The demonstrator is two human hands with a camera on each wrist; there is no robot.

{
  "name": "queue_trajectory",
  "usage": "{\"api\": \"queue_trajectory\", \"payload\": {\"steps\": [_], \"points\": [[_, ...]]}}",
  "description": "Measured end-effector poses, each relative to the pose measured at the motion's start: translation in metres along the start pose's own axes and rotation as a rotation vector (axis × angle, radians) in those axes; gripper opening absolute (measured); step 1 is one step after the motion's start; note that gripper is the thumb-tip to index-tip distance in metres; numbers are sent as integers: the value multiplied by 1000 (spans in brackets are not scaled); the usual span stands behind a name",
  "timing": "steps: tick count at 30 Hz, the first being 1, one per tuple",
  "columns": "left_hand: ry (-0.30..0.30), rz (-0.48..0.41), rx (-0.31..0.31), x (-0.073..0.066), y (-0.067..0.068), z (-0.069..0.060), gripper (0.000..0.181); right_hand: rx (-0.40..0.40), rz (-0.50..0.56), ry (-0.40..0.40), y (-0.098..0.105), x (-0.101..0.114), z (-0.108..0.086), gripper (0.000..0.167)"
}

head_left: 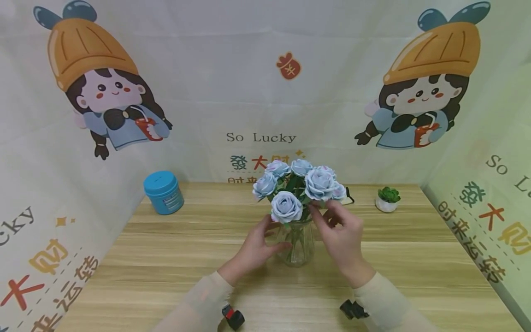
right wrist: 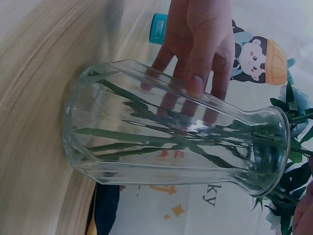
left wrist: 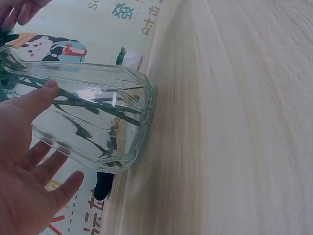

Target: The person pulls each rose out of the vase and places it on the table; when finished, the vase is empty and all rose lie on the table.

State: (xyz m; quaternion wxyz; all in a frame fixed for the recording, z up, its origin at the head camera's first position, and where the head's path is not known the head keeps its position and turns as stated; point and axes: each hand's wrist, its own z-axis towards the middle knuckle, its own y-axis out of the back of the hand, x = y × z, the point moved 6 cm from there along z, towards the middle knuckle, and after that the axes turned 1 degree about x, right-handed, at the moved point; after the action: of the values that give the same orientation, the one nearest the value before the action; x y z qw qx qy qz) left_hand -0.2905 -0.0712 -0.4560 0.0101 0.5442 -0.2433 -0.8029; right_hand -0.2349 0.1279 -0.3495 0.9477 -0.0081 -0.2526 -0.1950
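A clear glass vase with a flared rim stands upright on the wooden table, holding several pale blue roses on green stems. My left hand holds the vase from its left side. Its thumb lies on the glass in the left wrist view, and its other fingers spread along the far side. Just above the rim, my right hand pinches at a rose stem on the bouquet's right. Only the edge of that hand shows in the right wrist view; blooms partly hide its fingertips.
A blue lidded tub stands at the table's back left. Toward the back right is a small succulent in a white pot. Behind the roses, a dark object is partly hidden. Printed cloth hangs behind the table.
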Motion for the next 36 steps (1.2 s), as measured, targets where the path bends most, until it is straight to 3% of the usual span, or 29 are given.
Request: {"api": "queue_trajectory", "payload": {"steps": [19,28,36], "points": [[34,56,9,3,0,0,78,-104,5,29,21,18,34,13],[46,67,12,4,0,0,75,-156,38,-52,37,22,60,8],[27,56,10,2,1,0,73,-209,64,-138,54,27,85,18]]}}
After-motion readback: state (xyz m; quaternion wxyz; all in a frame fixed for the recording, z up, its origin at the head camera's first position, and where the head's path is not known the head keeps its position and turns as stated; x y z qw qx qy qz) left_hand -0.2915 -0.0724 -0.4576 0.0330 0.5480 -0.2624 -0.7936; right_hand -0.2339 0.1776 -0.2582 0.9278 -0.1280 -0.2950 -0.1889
